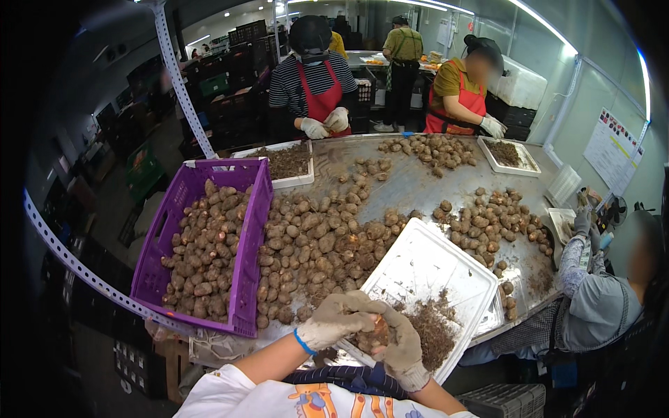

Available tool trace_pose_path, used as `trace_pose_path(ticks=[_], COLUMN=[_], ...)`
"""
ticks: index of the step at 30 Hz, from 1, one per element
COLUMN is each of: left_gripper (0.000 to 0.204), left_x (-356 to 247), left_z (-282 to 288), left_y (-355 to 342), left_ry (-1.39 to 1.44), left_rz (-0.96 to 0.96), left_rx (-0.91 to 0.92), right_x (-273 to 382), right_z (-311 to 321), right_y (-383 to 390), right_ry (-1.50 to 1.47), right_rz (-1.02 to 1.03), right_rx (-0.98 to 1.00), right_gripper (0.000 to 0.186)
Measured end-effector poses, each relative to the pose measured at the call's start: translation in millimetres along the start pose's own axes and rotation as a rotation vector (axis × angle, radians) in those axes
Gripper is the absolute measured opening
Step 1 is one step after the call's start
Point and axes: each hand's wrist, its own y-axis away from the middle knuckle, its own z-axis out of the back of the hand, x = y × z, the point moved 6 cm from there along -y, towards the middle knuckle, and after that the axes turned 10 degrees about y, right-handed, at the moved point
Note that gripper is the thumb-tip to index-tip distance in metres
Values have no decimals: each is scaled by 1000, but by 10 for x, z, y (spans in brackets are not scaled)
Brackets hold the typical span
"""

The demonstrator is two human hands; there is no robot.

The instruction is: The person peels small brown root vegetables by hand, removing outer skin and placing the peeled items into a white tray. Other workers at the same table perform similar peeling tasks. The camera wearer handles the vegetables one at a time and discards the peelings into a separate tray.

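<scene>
"One tuber (pixel 375 337), or more?"

"Just one, between my hands: my left hand (pixel 336 322) and right hand (pixel 404 348) both curl round it, gloved fingers pressed close."

"And nearby?"

"One purple crate (pixel 245 285) of tubers left of my left hand; one white tray (pixel 414 258) beneath and beyond my right, bearing brown crumbs (pixel 433 333); beyond my left, one loose heap (pixel 306 237), dozens."

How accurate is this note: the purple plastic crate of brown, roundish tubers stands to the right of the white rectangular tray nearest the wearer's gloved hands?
Only the side is wrong. The head view shows the purple plastic crate of brown, roundish tubers standing to the left of that white rectangular tray; the rest holds.
</scene>
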Motion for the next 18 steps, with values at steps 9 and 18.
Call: trace_pose_path(ticks=[9, 18], left_gripper=[13, 22], left_x=[844, 1275], left_z=[630, 1391], left_y=[-73, 240], left_ry=[772, 963], left_rz=[282, 350], left_rx=[-321, -613], right_x=[-205, -75], right_z=[346, 2379], right_y=[59, -599], right_ry=[-495, -618], right_rz=[-305, -91], right_rx=[-64, -600], right_gripper=[68, 41])
